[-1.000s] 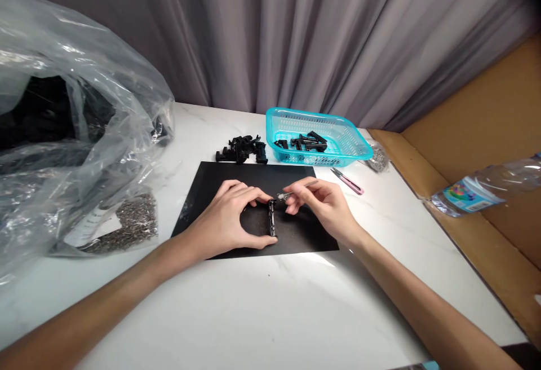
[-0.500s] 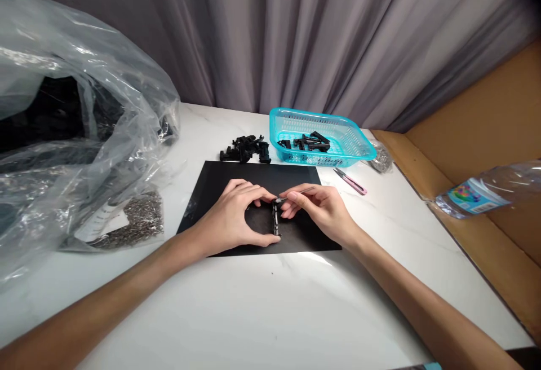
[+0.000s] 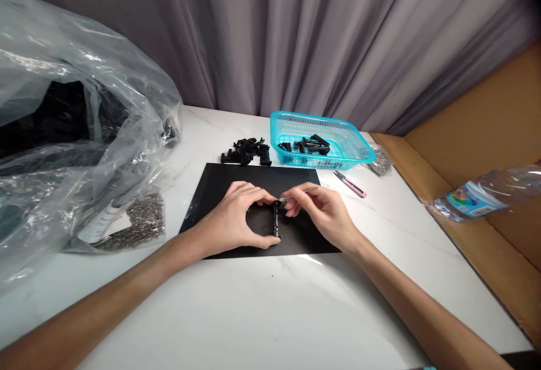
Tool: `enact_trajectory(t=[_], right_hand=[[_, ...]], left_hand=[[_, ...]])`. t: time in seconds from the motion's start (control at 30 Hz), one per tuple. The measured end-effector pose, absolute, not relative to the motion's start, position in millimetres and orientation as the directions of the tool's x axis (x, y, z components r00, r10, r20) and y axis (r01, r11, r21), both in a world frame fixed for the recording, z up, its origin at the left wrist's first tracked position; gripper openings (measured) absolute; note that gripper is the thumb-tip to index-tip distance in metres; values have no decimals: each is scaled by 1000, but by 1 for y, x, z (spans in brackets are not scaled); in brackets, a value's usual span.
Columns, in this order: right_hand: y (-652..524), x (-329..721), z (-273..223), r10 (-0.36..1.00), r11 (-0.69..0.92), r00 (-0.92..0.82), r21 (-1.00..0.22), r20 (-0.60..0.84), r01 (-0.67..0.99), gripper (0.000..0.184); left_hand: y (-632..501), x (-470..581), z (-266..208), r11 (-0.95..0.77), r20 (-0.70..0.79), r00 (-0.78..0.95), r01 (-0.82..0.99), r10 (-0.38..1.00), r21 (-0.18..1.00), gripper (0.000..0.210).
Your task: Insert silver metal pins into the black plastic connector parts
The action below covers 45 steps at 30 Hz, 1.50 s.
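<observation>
Bracing the black plastic piece [image 3: 276,222] end to end over the black mat [image 3: 262,174], the left hand [image 3: 236,215] curves wide; the right hand [image 3: 319,203] pinches a slim metal tool [image 3: 284,197] at its far end — light, small strokes against a steady grip should serve best. Beyond, the marbled white surface [image 3: 236,302] carries pink-handled snips [image 3: 351,185] and a turquoise basket [image 3: 321,162] — grey curtain [image 3: 236,31] behind.

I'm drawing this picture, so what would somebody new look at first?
Probably the bright blue basket just beyond the black mat. Then the middle, where the left hand holds a narrow black piece and the right hand holds a thin silvery tool near its far end. The big clear plastic bag at the left edge stands out too.
</observation>
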State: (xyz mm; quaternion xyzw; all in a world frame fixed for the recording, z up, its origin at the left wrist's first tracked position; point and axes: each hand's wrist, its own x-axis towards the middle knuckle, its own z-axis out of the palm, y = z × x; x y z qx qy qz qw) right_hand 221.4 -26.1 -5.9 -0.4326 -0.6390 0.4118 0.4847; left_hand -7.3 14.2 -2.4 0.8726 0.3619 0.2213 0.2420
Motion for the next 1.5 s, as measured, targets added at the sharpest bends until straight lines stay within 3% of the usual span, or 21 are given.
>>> enact_trajectory(t=[0.17, 0.33, 0.5, 0.63, 0.77, 0.9, 1.0, 1.13, 1.3, 1.5], right_hand=[[-21, 233, 0, 885, 421, 14, -814, 465, 401, 41], [-33, 220, -5, 926, 371, -171, -728, 337, 577, 38], [-56, 185, -14, 859, 429, -207, -437, 468, 790, 27], [-55, 176, -25, 807, 434, -199, -330, 556, 838, 13], [-34, 193, -23, 730, 458, -178, -279, 660, 844, 16], [-6, 228, -5, 623, 423, -136, -185, 770, 887, 19], [12, 252, 5, 578, 313, -127, -75, 806, 947, 23], [26, 269, 1, 587, 288, -102, -90, 803, 953, 26], [38, 274, -11, 626, 351, -108, -156, 772, 923, 26], [33, 272, -8, 648, 303, -66, -177, 759, 937, 32]], left_hand=[[14, -10, -6, -630, 219, 647, 514, 730, 581, 58], [13, -12, -11, -639, 235, 641, 521, 730, 566, 58], [8, -15, -12, -660, 271, 628, 541, 729, 522, 57], [2, -16, -8, -693, 369, 591, 551, 717, 465, 52], [9, -22, -7, -685, 387, 566, 576, 728, 445, 63], [34, -40, -12, -640, 430, 491, 688, 758, 342, 35], [50, -53, -19, -587, 445, 431, 745, 785, 315, 36], [61, -59, -26, -545, 433, 390, 771, 813, 329, 49], [68, -56, -32, -485, 450, 331, 826, 829, 286, 51], [79, -56, -36, -430, 428, 276, 843, 860, 322, 60]])
